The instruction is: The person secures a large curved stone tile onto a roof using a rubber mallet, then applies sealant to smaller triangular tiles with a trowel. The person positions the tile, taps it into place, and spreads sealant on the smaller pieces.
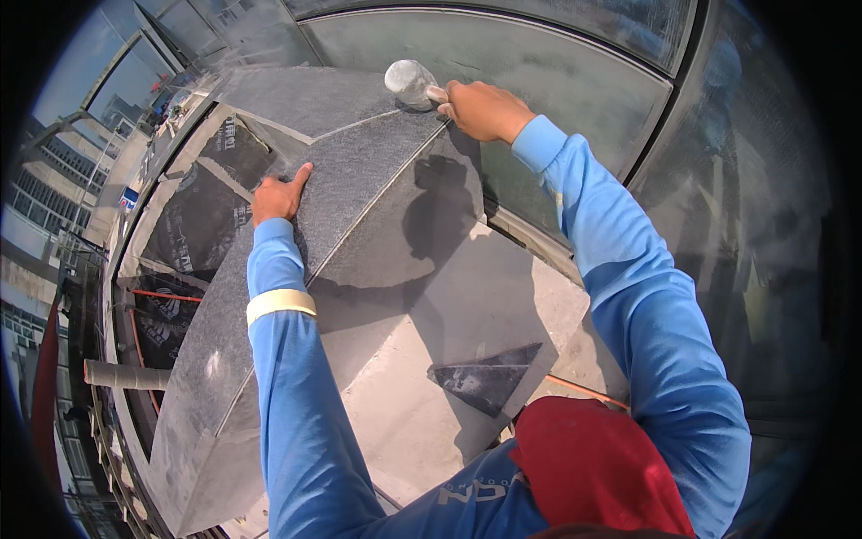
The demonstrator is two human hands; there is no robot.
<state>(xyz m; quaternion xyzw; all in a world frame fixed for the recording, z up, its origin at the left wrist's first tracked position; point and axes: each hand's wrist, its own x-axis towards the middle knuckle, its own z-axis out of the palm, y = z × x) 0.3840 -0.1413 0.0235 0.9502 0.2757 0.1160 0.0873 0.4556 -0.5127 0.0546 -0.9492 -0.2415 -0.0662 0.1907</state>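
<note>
My right hand (476,110) is closed on the short handle of a white-headed mallet (411,83), whose head is at the far end of a dark grey stone slab (346,175), near its edge. My left hand (278,193) rests on the slab's left part, thumb stretched out and fingers partly bent, holding nothing. The slab has a pale seam along its right edge, where a vertical face drops toward a lighter grey surface (377,413). On that lower surface lies a small dark triangular piece (485,373).
Frosted glass panels (575,72) rise behind and to the right. To the left are a dark printed membrane (189,225), a grey pipe (126,375), railings and a drop toward distant buildings (45,207). An orange cable (584,388) lies low at the right.
</note>
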